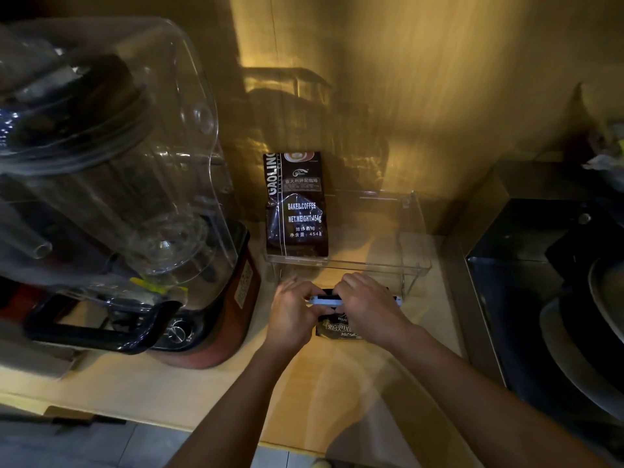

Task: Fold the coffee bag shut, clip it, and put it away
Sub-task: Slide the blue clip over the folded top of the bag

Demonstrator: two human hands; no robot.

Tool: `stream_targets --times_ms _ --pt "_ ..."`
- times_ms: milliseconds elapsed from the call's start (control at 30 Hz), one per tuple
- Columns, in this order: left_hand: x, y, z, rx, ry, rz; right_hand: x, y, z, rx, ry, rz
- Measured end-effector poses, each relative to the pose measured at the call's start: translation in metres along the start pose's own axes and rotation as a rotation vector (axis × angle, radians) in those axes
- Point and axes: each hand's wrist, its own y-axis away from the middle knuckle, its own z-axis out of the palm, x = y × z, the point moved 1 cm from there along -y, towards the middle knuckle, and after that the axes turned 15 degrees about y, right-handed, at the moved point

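Note:
A dark coffee bag (337, 329) stands on the wooden counter in front of me, its top folded over. A long pale blue clip (324, 300) lies across that fold. My left hand (292, 315) grips the clip's left end together with the bag. My right hand (368, 307) presses over the clip's middle and right part, hiding most of it. Only the bag's lower printed face shows below my hands.
A second dark coffee bag (297, 204) stands in a clear acrylic tray (415, 265) just behind my hands. A big blender with a clear cover (111, 184) fills the left. A black appliance (540, 265) sits at the right. Floor shows beyond the counter's near edge (141, 413).

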Motion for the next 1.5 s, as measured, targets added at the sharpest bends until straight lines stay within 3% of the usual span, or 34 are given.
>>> stream_targets --times_ms 200,300,400,500,700,867,1200,1500 --pt "-0.008 -0.002 -0.002 0.012 0.012 -0.057 0.037 0.016 0.001 -0.065 -0.106 0.137" --pt "-0.001 -0.008 0.0 -0.039 -0.242 0.081 0.036 0.017 0.003 -0.05 -0.092 0.153" --pt "0.015 -0.014 0.009 -0.199 -0.496 0.234 0.028 0.016 0.003 -0.022 -0.091 0.157" --pt "0.028 -0.014 0.029 -0.279 -0.589 0.317 0.023 0.014 0.004 -0.014 -0.106 0.173" --pt "0.021 -0.009 0.04 -0.195 -0.503 0.355 0.019 0.018 0.006 -0.001 -0.126 0.199" --pt "0.019 -0.012 0.038 -0.229 -0.477 0.387 0.022 0.016 0.007 0.023 -0.128 0.205" --pt "0.005 -0.029 -0.005 -0.218 -0.147 0.07 0.041 0.017 0.013 0.068 -0.211 0.268" --pt "-0.002 -0.019 0.004 -0.072 -0.131 0.109 0.045 0.013 0.011 0.028 -0.16 0.285"
